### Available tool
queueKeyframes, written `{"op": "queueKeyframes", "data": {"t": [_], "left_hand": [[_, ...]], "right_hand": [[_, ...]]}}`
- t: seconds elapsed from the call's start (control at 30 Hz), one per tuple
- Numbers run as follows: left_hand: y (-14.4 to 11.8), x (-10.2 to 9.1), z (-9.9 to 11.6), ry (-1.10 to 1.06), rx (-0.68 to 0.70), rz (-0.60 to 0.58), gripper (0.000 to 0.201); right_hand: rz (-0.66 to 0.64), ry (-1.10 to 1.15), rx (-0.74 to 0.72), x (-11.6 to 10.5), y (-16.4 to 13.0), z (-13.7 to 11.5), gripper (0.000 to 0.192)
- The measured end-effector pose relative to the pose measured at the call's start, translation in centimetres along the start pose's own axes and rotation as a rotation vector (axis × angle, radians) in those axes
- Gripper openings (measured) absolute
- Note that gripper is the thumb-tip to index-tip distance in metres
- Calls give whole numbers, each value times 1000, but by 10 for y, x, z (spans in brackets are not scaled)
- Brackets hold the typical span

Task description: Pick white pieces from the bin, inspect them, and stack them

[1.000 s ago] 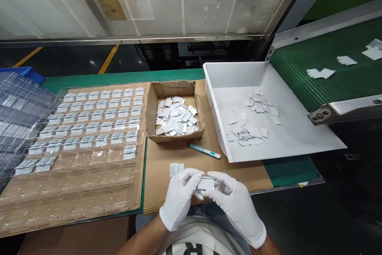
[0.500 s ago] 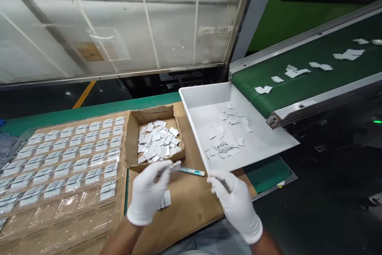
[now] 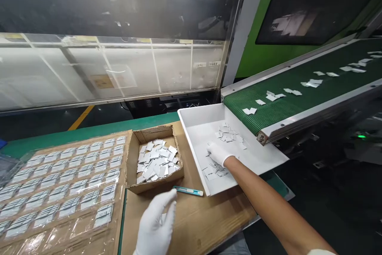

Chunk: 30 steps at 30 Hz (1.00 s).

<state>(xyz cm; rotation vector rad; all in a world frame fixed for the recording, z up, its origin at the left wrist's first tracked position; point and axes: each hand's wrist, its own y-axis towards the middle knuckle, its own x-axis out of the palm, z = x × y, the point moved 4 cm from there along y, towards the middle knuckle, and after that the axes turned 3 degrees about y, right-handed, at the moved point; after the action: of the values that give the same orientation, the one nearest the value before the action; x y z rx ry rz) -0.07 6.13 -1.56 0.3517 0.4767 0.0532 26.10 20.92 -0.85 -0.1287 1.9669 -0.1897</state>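
Observation:
My left hand point(image 3: 156, 223), in a white glove, hovers over the cardboard sheet point(image 3: 191, 227) in front of the box. Its thumb and forefinger are apart, and I see nothing gripped between them. A few white pieces point(image 3: 162, 218) show in the gap, apparently lying on the cardboard. My right hand point(image 3: 219, 153), also gloved, reaches into the white tray point(image 3: 191, 143) just above loose flat white pieces point(image 3: 216, 169). Its fingers are bent together, and their tips are partly hidden. Another loose group of pieces point(image 3: 228, 132) lies farther back in the tray.
A cardboard box point(image 3: 152, 187) holds many white pieces. A blue cutter knife point(image 3: 188, 191) lies in front of it. At left, a clear blister sheet point(image 3: 59, 229) carries rows of stacked pieces. The green conveyor belt point(image 3: 244, 102) slopes down to the tray, bearing more pieces.
My right hand has moved forward from the tray's near corner into the tray. My left hand has separated its fingers and no longer shows the small piece. The view has tilted up.

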Motion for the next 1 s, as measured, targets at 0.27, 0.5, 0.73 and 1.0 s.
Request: {"op": "queueKeyframes", "data": {"t": [0.27, 0.5, 0.73, 1.0], "left_hand": [[-46, 28, -4, -173, -134, -234, 21], [-38, 17, 22, -404, -172, -197, 43], [-20, 25, 13, -468, -613, -159, 26], [-32, 24, 1, -521, -818, -144, 32]], "right_hand": [[117, 25, -84, -24, -35, -21, 11], [213, 516, -444, -14, -154, -83, 14], [181, 588, -315, 59, -178, -88, 34], [-56, 792, -59, 73, -181, -71, 38]]}}
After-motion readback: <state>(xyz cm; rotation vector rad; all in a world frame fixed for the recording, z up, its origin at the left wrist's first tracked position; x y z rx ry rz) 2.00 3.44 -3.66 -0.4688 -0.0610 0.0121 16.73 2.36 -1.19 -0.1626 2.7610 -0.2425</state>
